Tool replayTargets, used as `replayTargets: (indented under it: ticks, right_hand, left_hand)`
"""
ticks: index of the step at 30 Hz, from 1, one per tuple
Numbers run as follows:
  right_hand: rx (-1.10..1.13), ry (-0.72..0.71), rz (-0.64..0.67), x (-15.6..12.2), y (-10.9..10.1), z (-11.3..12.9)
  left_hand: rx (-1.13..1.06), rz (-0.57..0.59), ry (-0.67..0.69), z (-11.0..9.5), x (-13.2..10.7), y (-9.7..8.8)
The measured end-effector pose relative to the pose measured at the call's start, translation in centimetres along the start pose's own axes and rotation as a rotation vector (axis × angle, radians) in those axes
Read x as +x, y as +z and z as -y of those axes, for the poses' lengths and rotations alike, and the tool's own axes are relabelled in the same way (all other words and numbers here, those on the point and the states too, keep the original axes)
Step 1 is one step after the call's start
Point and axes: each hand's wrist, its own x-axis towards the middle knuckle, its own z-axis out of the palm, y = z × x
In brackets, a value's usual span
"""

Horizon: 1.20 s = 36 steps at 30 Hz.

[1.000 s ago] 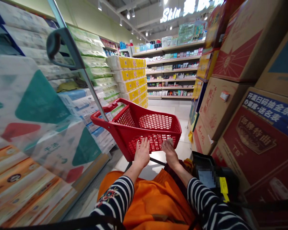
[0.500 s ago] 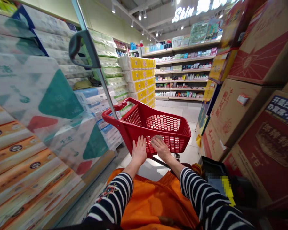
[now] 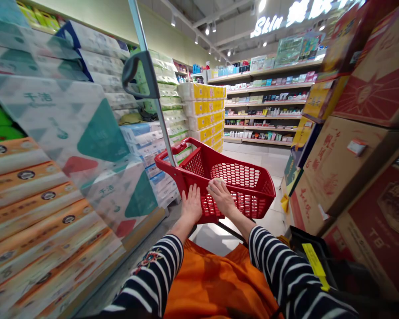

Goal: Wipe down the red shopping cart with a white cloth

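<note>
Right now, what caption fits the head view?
Left hand and right hand rest on the near wall of a red basket between stacked tissue packs and cartons.

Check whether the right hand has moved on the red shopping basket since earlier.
Yes. The right hand slid left along the near wall of the red shopping basket, from its right corner toward the left hand.

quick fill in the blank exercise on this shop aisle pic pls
1. The left hand and right hand both touch a basket coloured ____.
2. The sleeves carry a pattern of ____.
3. The cardboard boxes stand on the person's ____ side.
4. The lit sign overhead reads ____.

Missing words: red; stripes; right; Skin.
</note>
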Motion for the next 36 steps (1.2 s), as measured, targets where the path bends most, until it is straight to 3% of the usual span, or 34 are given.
replayTargets:
  ticks: [5, 7, 11, 15, 18, 22, 25, 31, 34, 36]
  right_hand:
    - [-0.01, -0.129, 0.198, -4.7, 3.5, 1.2]
    - [-0.022, -0.168, 0.245, -5.0, 4.1, 2.0]
    - [-0.024, -0.227, 0.13, -0.4, 2.9, 3.5]
    - [-0.043, -0.138, -0.02, 5.4, 1.4, 4.0]
    - [-0.042, -0.111, 0.017, 5.7, 2.2, 4.0]
    - [-0.006, -0.19, 0.256, 2.6, 4.7, 4.4]
    - [0.022, -0.246, 0.354, 2.5, 5.3, 5.5]
    - [0.04, -0.243, 0.051, 10.8, 2.7, 7.7]
    - [0.016, -0.237, 0.033, 13.1, 2.8, 7.9]
    - [0.011, -0.251, 0.079, 12.3, 3.9, 7.8]
  left_hand:
    - [0.008, 0.022, 0.021, 0.6, -1.1, 0.9]
    - [0.021, 0.033, 0.002, 1.1, -1.4, 1.1]
    - [0.066, 0.017, -0.065, 2.8, -1.0, 0.8]
    - [0.082, -0.01, -0.105, 4.0, -0.4, 0.3]
    - [0.079, -0.027, -0.117, 4.5, -0.5, 0.4]
    - [0.08, -0.002, -0.135, 5.4, -1.4, 0.8]
    - [0.08, 0.038, -0.165, 6.4, -1.9, 0.7]
    - [0.112, 0.03, -0.257, 8.4, -1.3, -1.3]
    - [0.108, -0.006, -0.255, 8.9, -0.9, -1.8]
    - [0.101, -0.016, -0.249, 9.1, -1.0, -1.5]
